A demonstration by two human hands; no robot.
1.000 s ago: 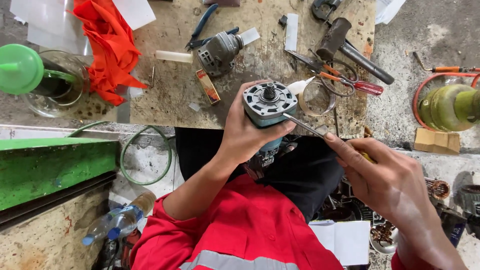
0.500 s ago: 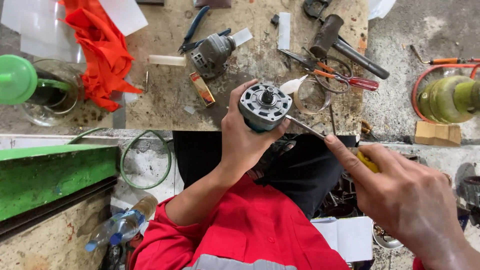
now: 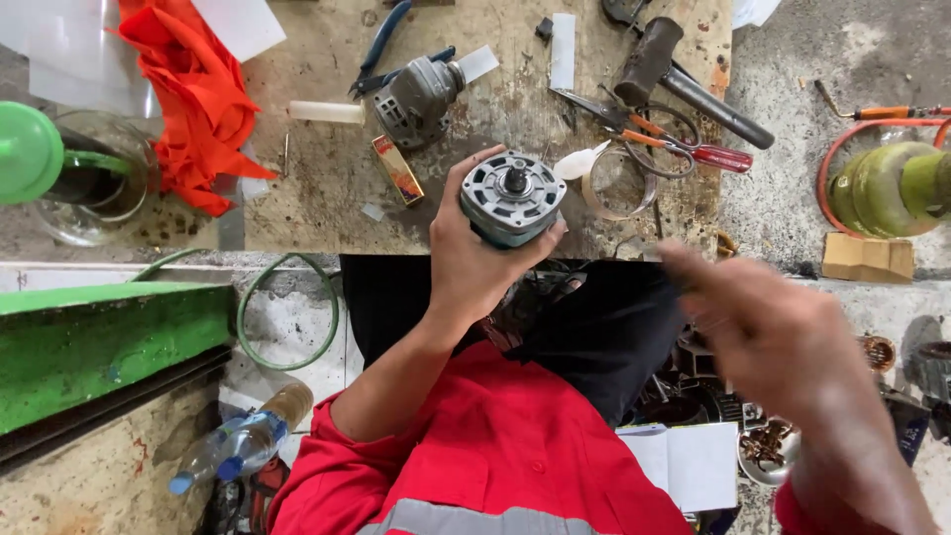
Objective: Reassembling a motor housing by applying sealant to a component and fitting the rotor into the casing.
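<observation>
Above the near edge of the stained wooden workbench [image 3: 327,188], the round grey-green electric motor with a short black shaft [image 3: 512,198] sits upright in the left hand [image 3: 475,263], whose fingers and thumb wrap around its housing. The motor's slotted end cover looks fitted and the shaft stands bare — so the casing appears closed, though whether any fastening remains cannot be told. Right of the motor and nearer the body, the right hand [image 3: 768,337] hangs blurred in mid-air, apart from the motor; I cannot tell whether it is closed or holds anything. Just beyond the motor lie a roll of clear tape [image 3: 619,183] and red-handled scissors [image 3: 659,139] — farther left of it, a second grey motor housing [image 3: 416,99] and a crumpled orange cloth [image 3: 193,99].
</observation>
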